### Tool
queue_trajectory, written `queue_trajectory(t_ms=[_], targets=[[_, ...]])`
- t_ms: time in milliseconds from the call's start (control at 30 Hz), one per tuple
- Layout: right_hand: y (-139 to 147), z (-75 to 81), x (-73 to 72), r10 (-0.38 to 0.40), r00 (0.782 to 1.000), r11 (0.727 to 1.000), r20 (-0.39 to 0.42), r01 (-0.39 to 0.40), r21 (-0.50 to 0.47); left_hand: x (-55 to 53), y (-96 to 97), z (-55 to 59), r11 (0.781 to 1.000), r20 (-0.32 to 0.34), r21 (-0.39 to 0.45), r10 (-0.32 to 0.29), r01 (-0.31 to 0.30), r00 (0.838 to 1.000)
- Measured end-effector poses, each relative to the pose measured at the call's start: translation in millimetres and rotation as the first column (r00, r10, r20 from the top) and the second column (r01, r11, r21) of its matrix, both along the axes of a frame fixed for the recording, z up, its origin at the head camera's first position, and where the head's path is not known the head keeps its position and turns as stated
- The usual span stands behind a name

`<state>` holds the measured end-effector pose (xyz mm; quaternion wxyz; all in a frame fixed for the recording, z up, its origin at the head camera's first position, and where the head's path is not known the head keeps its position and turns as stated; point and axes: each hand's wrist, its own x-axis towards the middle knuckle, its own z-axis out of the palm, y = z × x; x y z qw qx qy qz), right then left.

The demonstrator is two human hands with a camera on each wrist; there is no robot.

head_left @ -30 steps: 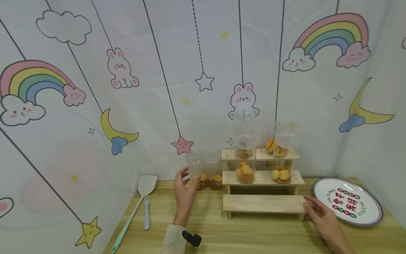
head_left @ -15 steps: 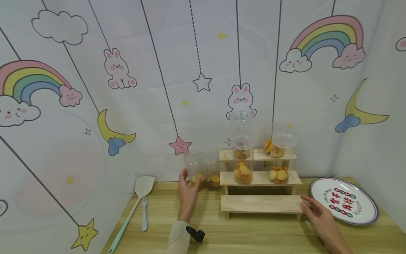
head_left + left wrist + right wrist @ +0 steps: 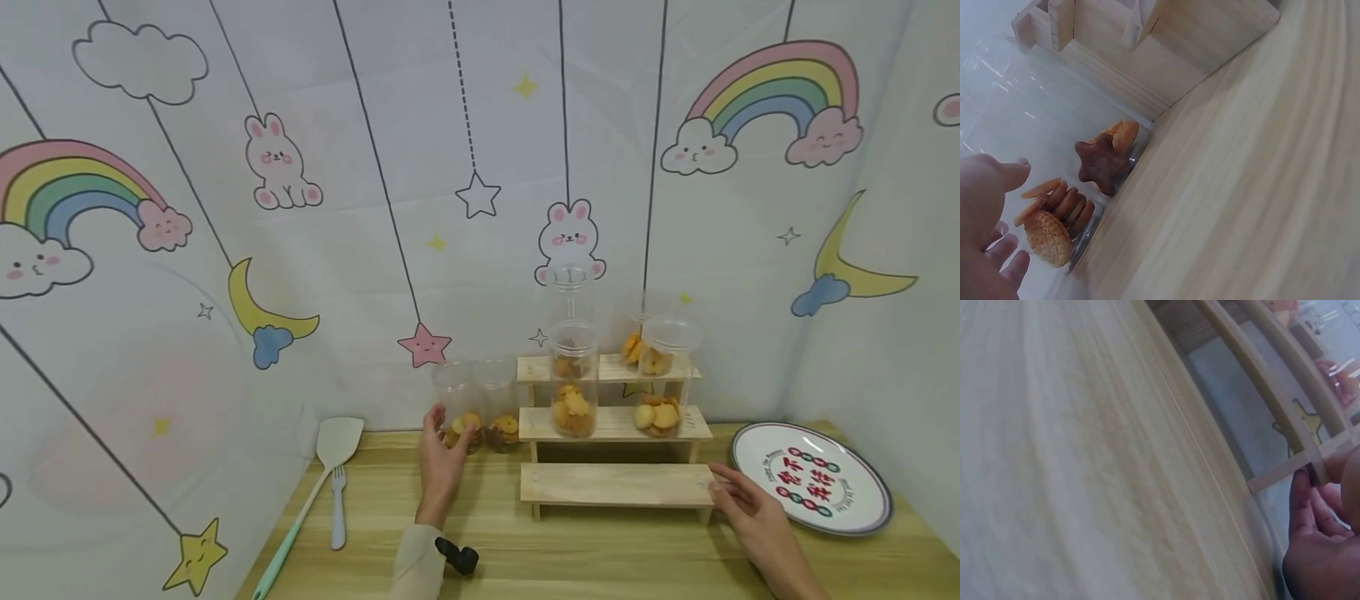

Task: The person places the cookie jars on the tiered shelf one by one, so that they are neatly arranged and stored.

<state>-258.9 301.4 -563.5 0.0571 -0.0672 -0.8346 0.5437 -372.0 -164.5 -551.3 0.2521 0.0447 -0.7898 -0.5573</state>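
Spatula (image 3: 339, 442): along desk's (image 3: 592, 562) left edge, head near back-left corner, handle toward front-left corner. Fork (image 3: 339, 508) just right, tines up by spatula's head, handle toward front edge.

Left hand (image 3: 441, 467) at left jar (image 3: 454, 392), near desk's back edge. Fingers at jar's left side, thumb round the front; grip spread, loosely curved, not clenched. Contact: can't tell. Pale sleeve (image 3: 418, 560) with black piece (image 3: 459, 557) on it. Left jar upright, clear, round cookies (image 3: 1054, 219) at bottom. Second jar (image 3: 497, 396) upright right beside it, brown star cookie (image 3: 1105, 164) inside, next to rack.

Rack (image 3: 615, 483): wooden, three tiers, toward back edge, right of middle. Middle tier: tall jar (image 3: 574, 404) at left end, wide jar (image 3: 660, 396) at right end, both with cookies. Top tier: two more jars, partly hidden behind those.

Right hand (image 3: 756, 510) at rack's right end, grip pinching end of lowest tier. Plate (image 3: 840, 500) flat near back-right corner, face up, white, dark rim, red characters.
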Motion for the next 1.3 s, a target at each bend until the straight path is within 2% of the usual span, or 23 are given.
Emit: queue_trajectory(t_ms=[300, 467, 633, 800, 933, 1033, 1133, 1300], targets=[[-1.1, -0.3, 0.5, 0.01, 0.999, 1.0, -0.037, -0.011, -0.022, 6.7, -11.5, -0.6, 0.999, -0.073, -0.044, 0.004, -0.007, 0.997], [-1.6, -0.6, 0.3, 0.01, 0.998, 1.0, -0.057, -0.011, -0.018, 17.7, -20.8, 1.0, 0.999, -0.048, -0.054, -0.007, 0.005, 0.999], [-0.7, -1.6, 0.3, -0.002, 0.999, 1.0, -0.036, 0.002, -0.001, 32.9, -26.8, 3.9, 0.996, -0.025, -0.082, -0.02, 0.018, 0.999], [-2.3, -0.6, 0.9, 0.002, 0.999, 1.0, -0.044, -0.002, -0.015, 46.8, -34.1, 5.4, 0.995, -0.042, -0.081, -0.059, 0.056, 0.997], [-1.3, -0.2, 2.0, 0.011, 0.999, 1.0, -0.048, -0.012, -0.022, 52.1, -37.3, 3.0, 0.991, -0.013, -0.097, -0.09, 0.088, 0.996], [-1.1, -1.1, 1.8, 0.013, 0.999, 1.0, -0.042, -0.014, -0.015, 56.0, -37.8, 3.4, 0.986, -0.022, -0.121, -0.12, 0.117, 0.993], [-1.3, -1.4, 1.3, 0.011, 0.999, 1.0, -0.043, -0.012, -0.011, 61.4, -34.5, 8.3, 0.979, -0.046, -0.14, -0.155, 0.148, 0.987], [-0.9, -2.8, 0.3, 0.009, 0.999, 1.0, -0.046, -0.009, -0.007, 72.1, -20.8, 24.3, 0.965, -0.07, -0.164, -0.22, 0.206, 0.973]])
